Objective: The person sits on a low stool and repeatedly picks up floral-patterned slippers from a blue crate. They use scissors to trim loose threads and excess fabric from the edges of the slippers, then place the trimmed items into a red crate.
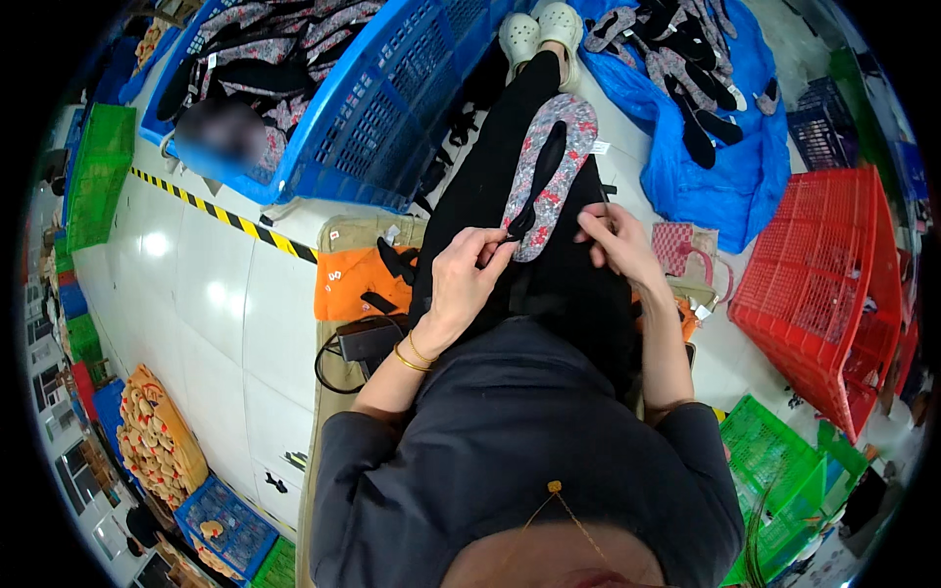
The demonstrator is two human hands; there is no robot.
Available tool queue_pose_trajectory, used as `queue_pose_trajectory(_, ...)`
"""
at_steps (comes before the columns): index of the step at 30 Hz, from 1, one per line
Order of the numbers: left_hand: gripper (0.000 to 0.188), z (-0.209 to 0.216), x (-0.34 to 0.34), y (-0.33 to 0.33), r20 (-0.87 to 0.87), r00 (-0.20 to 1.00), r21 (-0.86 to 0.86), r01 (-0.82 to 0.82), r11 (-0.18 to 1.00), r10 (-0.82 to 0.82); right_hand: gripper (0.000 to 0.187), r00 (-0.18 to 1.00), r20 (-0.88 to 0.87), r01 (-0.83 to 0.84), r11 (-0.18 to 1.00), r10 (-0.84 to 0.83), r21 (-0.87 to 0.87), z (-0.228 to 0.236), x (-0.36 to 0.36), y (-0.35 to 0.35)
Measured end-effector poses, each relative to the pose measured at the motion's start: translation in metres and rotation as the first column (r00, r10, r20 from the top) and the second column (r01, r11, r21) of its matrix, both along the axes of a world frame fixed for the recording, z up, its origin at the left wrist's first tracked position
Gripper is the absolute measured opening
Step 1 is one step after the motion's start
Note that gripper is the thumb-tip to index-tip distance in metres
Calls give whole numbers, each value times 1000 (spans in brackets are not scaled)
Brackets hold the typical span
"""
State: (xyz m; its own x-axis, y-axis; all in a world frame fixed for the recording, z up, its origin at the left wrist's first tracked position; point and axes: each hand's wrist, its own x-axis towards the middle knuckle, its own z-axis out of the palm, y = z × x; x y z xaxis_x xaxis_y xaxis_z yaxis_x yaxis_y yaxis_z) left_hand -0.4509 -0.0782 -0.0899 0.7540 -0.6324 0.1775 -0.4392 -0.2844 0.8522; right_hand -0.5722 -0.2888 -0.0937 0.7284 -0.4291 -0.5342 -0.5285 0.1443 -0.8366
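A grey slipper sock (580,122) with red and pink flowers and a black lining lies lengthwise over my black-trousered legs. A small white tag (600,148) sticks out from its right edge. At its near end, my left hand (470,269) pinches the black inner edge between thumb and fingers. Just right of the slipper sock, apart from it, my right hand (622,242) is closed with curled fingers. Whatever it may hold is too small or hidden to name.
To the left stands a large blue crate (353,118) full of similar slipper socks. More lie on a blue plastic sheet (676,191) at the right. Nearby are a red crate (804,284), green crates (774,461), an orange cloth (348,279) and a black pouch (371,340).
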Motion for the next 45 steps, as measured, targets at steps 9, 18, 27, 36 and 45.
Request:
queue_pose_trajectory(9, 14, -4, -15, 18, -501, 865, 33, 60, 998, -35, 56, 903, 97, -179, 570, 419, -802, 22, -12, 46)
queue_pose_trajectory(18, 16, -24, -20, 23, -834, 509, -284, -61, 957, -215, 39, 817, 161, -31, 322, 553, -946, -7, -7, 50)
queue_pose_trajectory(27, 14, -22, -21, 24, -864, 470, -261, -107, 959, -182, 34, 734, 298, 176, 254, 610, -951, -20, 10, 55)
queue_pose_trajectory(36, 14, -31, -19, 26, -832, 524, -248, -55, 967, -184, 32, 715, 261, 185, 185, 648, -965, -23, 12, 58)
queue_pose_trajectory(45, 9, -26, -24, 22, -808, 550, -304, -86, 949, -210, 30, 704, 269, 148, 234, 658, -961, -26, 9, 59)
